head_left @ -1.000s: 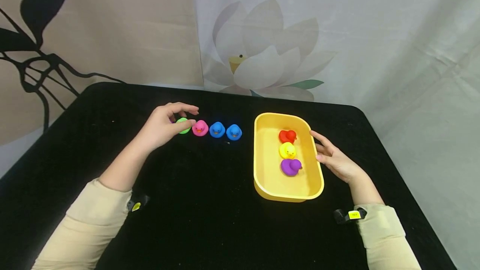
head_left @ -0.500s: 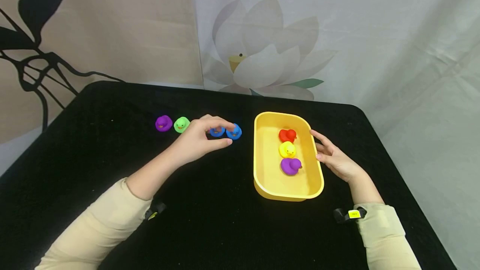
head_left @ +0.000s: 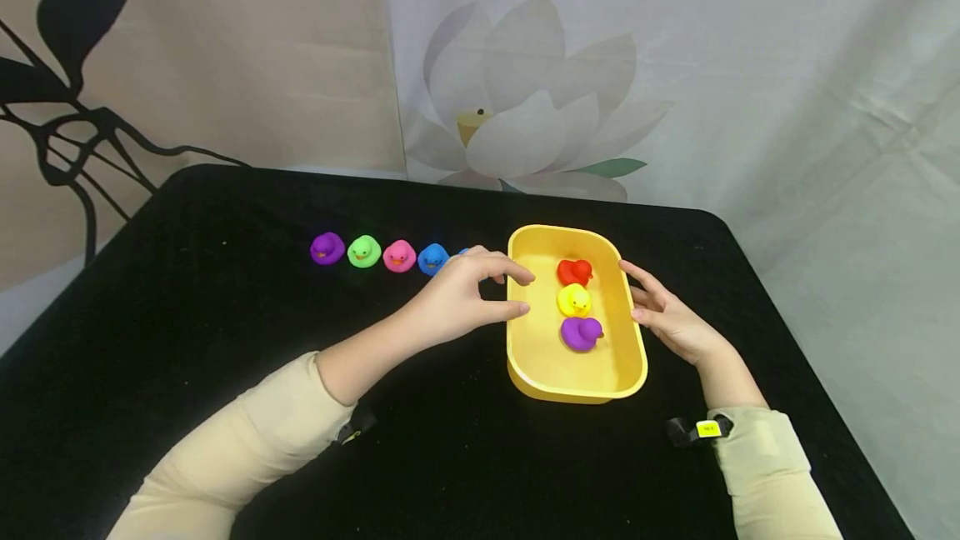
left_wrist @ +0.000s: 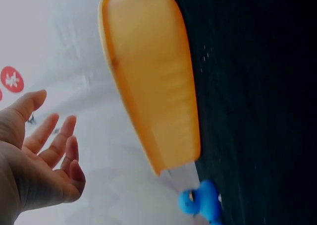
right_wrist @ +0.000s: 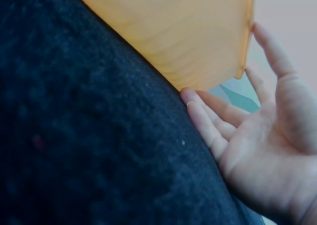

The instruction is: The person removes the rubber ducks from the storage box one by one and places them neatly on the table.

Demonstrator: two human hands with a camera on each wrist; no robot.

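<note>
A yellow plastic bin (head_left: 540, 361) holds a red rubber duck (head_left: 574, 272), a yellow duck (head_left: 574, 302) and a purple duck (head_left: 579, 334). My left hand (head_left: 457, 294) hovers at the bin's left rim, thumb and fingers spread apart with nothing between them; the left wrist view shows its palm (left_wrist: 37, 173) bare. On the bin's opposite side, my right hand (head_left: 675, 325) touches the wall, and its relaxed fingers (right_wrist: 208, 126) lie along the outside near the base. Behind my left hand, a blue duck (left_wrist: 200, 202) is mostly hidden in the head view.
Left of the bin, a row of ducks runs along the back of the black-covered table (head_left: 450, 473): purple (head_left: 327, 248), green (head_left: 363, 251), pink (head_left: 399, 256) and blue (head_left: 432, 259). A printed curtain (head_left: 750, 107) hangs behind the table.
My left hand has swept rightward from beside the green duck, past the pink and blue ones, to the bin's left rim. The row of ducks, the bin and my right hand stay put.
</note>
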